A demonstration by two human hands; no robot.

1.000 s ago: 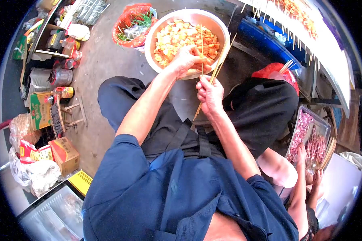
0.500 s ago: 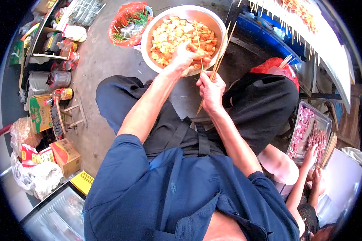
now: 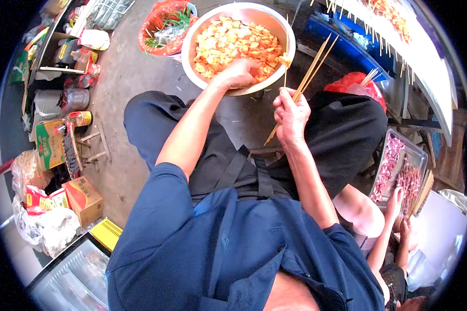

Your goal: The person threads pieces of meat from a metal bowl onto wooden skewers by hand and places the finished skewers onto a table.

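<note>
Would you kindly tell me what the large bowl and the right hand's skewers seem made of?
Large bowl: probably metal, perhaps stainless steel, smooth and shiny, judging by its silvery wall. Skewers: likely bamboo or wood, seemingly uncoated, given their tan colour.

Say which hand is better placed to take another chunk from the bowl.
Likely the left hand: it is down among the chunks in the bowl, while the right hand is occupied holding sticks.

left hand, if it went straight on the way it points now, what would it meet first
Most likely the orange chunks in the bowl; the left hand reaches in and seems right at them, though exact depth is unclear.
</note>
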